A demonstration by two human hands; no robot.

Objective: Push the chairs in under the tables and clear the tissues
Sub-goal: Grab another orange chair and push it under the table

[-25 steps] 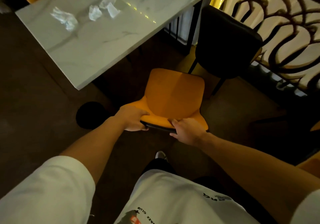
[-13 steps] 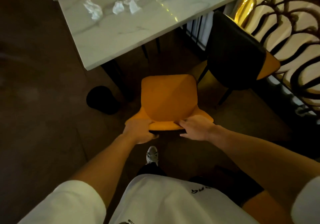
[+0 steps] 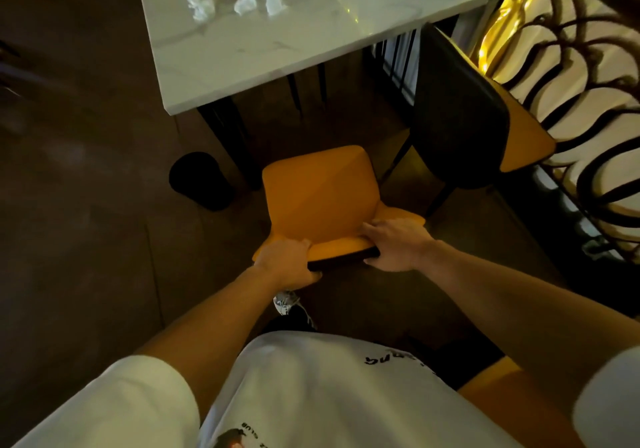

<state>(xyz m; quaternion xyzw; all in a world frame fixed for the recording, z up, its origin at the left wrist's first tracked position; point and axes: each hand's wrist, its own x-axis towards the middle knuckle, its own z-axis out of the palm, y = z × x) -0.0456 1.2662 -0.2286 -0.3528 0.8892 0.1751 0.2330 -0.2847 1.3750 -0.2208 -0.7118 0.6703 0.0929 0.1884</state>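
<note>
1. At the near end of the marble counter (image 3: 277,49), I have the orange chair (image 3: 318,198) by the top edge of its backrest; the chair stands on the dark floor (image 3: 86,239), its seat pointing toward the counter but not yet under it.
2. My left hand (image 3: 287,264) grips the left part of that edge, fingers (image 3: 304,245) curled over the top and thumb beneath.
3. My right hand (image 3: 394,243) holds the right part, fingers laid over the front of the backrest, thumb under the dark rim.
4. Crumpled tissues (image 3: 199,4) lie scattered on the far part of the counter.
5. A second chair (image 3: 460,118), black-backed, stands just right of mine, beside the railing (image 3: 588,118).
6. A black bin (image 3: 201,181) sits on the floor by the counter's leg.
</note>
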